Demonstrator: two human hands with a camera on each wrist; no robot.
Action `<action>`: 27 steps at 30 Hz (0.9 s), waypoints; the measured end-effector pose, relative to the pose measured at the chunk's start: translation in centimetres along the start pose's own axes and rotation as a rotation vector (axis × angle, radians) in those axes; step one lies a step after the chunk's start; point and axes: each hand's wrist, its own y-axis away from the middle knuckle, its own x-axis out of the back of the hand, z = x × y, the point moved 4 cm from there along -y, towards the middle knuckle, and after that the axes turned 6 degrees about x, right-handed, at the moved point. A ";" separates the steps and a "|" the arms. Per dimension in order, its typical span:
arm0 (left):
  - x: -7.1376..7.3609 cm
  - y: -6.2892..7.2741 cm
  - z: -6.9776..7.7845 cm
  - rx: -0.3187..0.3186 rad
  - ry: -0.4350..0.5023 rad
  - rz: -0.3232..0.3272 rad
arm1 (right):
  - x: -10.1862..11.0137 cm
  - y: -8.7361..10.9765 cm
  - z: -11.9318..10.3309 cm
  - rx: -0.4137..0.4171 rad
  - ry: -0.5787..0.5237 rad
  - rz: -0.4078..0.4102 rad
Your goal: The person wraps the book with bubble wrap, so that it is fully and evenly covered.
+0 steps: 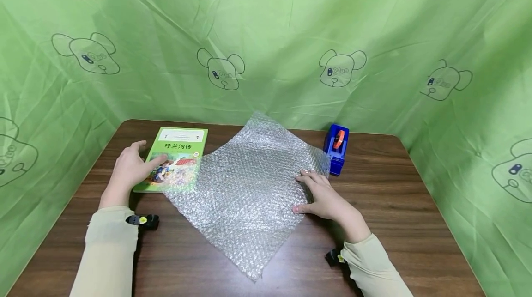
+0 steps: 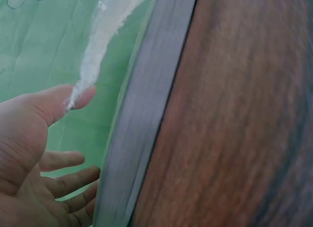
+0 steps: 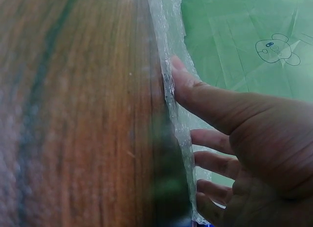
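Note:
A square sheet of bubble wrap (image 1: 249, 186) lies diamond-wise on the table, its left corner overlapping the lower right of a green book (image 1: 178, 146). At the book's left side is my left hand (image 1: 130, 165), thumb stretched over the cover and fingers along the edge. In the left wrist view the book's page edge (image 2: 142, 100) stands beside the loosely spread fingers, and the thumb meets the wrap in view. My right hand (image 1: 326, 197) rests on the right part of the wrap, thumb and fingers spread. In the right wrist view, fingertips touch the wrap's edge (image 3: 171, 85).
A blue tape dispenser (image 1: 335, 156) with an orange part stands at the back right, right by the wrap's right corner. The dark wooden table (image 1: 386, 186) is enclosed by a green cloth backdrop (image 1: 274, 20) with printed bear faces. Each wrist wears a black strap camera.

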 end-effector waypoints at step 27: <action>-1.1 0.1 -0.2 0.027 -0.029 -0.111 | -0.1 0.1 -0.2 0.029 0.024 0.005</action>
